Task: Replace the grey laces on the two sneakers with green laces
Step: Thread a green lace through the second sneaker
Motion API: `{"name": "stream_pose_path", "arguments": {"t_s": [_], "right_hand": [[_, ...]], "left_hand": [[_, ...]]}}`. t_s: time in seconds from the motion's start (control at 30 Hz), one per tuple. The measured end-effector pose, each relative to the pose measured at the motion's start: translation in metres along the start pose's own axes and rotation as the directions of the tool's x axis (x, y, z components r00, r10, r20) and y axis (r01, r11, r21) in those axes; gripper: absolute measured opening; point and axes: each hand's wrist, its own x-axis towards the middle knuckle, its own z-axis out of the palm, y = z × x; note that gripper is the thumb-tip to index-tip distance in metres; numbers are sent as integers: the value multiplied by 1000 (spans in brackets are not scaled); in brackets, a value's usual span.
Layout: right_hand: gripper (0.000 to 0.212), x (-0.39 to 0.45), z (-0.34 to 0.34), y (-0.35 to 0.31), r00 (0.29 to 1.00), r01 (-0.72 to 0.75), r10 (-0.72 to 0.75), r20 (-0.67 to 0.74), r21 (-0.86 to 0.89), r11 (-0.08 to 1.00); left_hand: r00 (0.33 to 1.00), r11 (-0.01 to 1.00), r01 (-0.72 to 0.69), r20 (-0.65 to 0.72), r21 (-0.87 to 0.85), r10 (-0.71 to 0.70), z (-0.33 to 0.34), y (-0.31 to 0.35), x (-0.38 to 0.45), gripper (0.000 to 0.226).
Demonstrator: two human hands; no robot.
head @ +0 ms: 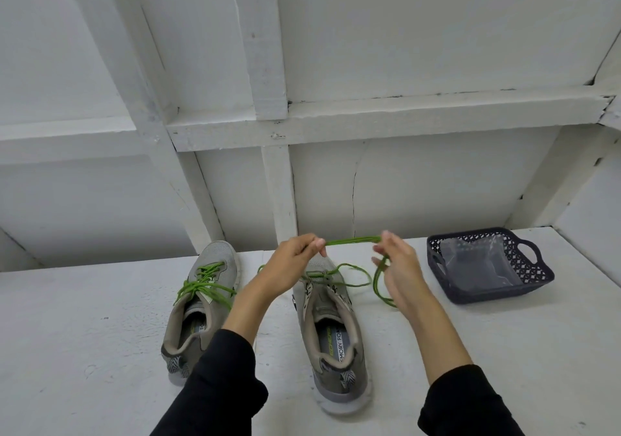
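Black sleeves (467, 402) frame the foreground as a person works over a white surface (84, 334), both forearms reaching forward above a pair of grey sneakers. Between the arms sits the right-hand sneaker (332, 341), heel toward the camera and toe toward the white panelled wall (403, 32), its insole lettering partly readable. A green lace (353, 241) threaded through its upper eyelets is stretched taut in the air between the two hands. On one side, the left hand (289, 261) pinches the lace between thumb and fingertips above the sneaker's toe; on the other, the right hand (398, 264) holds the far end at its fingertips, with further loops of the same lace hanging down from its curled fingers to the surface just beside the shoe. To the left, partly covered by the left forearm, stands the second sneaker (198, 304), already laced in green (205, 284), the loose ends lying across its tongue and collar. Well apart on the right rests a dark perforated plastic basket (534, 267) with handles, a clear plastic bag (477, 261) inside it.
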Motion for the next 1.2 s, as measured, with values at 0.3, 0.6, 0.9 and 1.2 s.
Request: {"name": "stream_pose_path", "arguments": {"t_s": [0.3,0.6,0.9,1.2], "right_hand": [[22,19,-37,27,921,-331,248,-302,-268,905],[40,-5,28,4,938,52,143,317,-533,845],[37,22,-25,-1,973,-28,-6,-229,-145,989],[38,10,34,8,973,152,27,231,-721,676]], "left_hand": [[971,991,74,-218,-114,-97,-7,-33,0,33],[994,997,-74,-77,21,75,15,-2,10,31],[991,991,78,-96,-110,-88,5,-49,6,33],[997,998,-34,-71,-53,30,27,-24,16,30]]}}
